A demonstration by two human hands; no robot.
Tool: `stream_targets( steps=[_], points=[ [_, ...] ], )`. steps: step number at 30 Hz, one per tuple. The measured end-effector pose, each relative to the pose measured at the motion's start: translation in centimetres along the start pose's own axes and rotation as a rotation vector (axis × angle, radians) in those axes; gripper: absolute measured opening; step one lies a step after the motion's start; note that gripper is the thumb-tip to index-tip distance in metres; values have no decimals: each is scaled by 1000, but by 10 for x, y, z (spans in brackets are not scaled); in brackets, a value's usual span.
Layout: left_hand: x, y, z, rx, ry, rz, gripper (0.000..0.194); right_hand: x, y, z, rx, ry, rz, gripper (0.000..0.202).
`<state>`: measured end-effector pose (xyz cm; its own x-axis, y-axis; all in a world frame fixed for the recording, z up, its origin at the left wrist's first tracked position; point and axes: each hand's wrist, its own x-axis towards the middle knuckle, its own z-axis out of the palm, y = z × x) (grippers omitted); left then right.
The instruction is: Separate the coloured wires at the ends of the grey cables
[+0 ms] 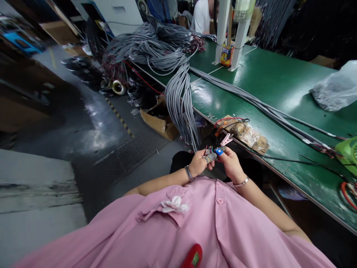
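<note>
My left hand point(197, 163) is closed, its fingers pinching a small bunch of thin coloured wires point(208, 150) whose ends stick up. A grey wrapping with yellowish bands point(211, 158) covers one of its fingertips. My right hand point(232, 163) meets it just in front of the bench edge, also closed, with a blue cover point(219, 151) on its thumb tip. What lies between the right fingers is too small to make out. Just beyond that hand is a pink clip point(226, 139), by a wooden block point(252, 137) partly wrapped in clear tape.
Grey cables point(181, 100) hang in a thick bundle over the edge of the green bench point(267, 74); more run along its top. Below stands an open cardboard box point(160, 121). A plastic bag point(337, 87) and a green fan-like object point(348, 152) lie right. A person point(201, 16) is behind.
</note>
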<state>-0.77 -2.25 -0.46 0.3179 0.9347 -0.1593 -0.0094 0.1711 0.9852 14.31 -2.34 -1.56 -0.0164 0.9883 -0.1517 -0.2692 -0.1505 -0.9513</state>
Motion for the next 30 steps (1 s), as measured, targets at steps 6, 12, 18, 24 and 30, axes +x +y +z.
stream_targets(
  steps=[6, 12, 18, 24, 30],
  points=[
    [0, 1, -4, -139, 20, -31, 39, 6, -1, -16, 286, 14, 111, 30],
    [6, 12, -3, -254, -46, -43, 38, 23, -17, -23, 309, -118, 167, 42],
    [18, 16, 2, -277, -53, -58, 41, 28, -11, -15, -7, 143, -179, 45],
    [24, 9, 6, -268, -38, -95, 44, 36, -10, -14, 255, 45, 25, 44],
    [26, 5, 8, -241, -43, -102, 42, 40, -9, -11, 388, 96, 10, 39]
  ],
)
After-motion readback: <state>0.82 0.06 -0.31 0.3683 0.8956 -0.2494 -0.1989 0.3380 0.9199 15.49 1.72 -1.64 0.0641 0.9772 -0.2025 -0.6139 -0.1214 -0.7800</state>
